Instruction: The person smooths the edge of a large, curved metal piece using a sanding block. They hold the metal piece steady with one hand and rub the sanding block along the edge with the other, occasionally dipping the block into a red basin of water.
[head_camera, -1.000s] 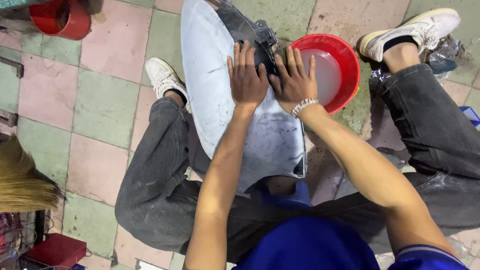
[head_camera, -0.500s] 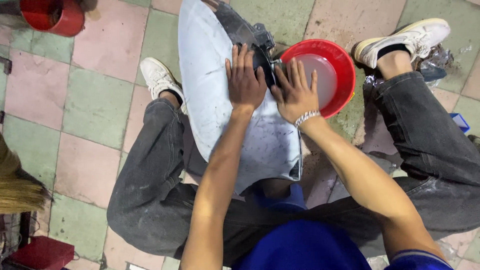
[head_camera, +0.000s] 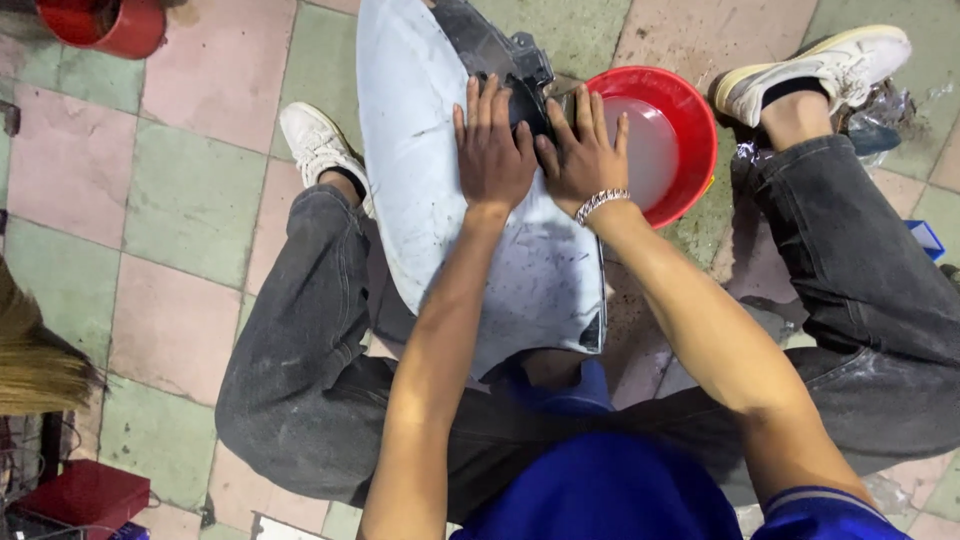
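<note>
The long white panel (head_camera: 420, 190) points away between the legs (slightly tilted); left hand (head_camera: 492, 150) and right hand (head_camera: 583, 155) press flat, fingers spread

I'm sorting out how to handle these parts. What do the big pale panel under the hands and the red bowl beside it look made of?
The pale panel looks like moulded plastic bodywork, matt and dull grey-white with scuffs and dark patches; its thin curved edge suggests that, though painted metal cannot be excluded. The red bowl looks like glossy plastic with a smooth rim, holding milky water.
</note>
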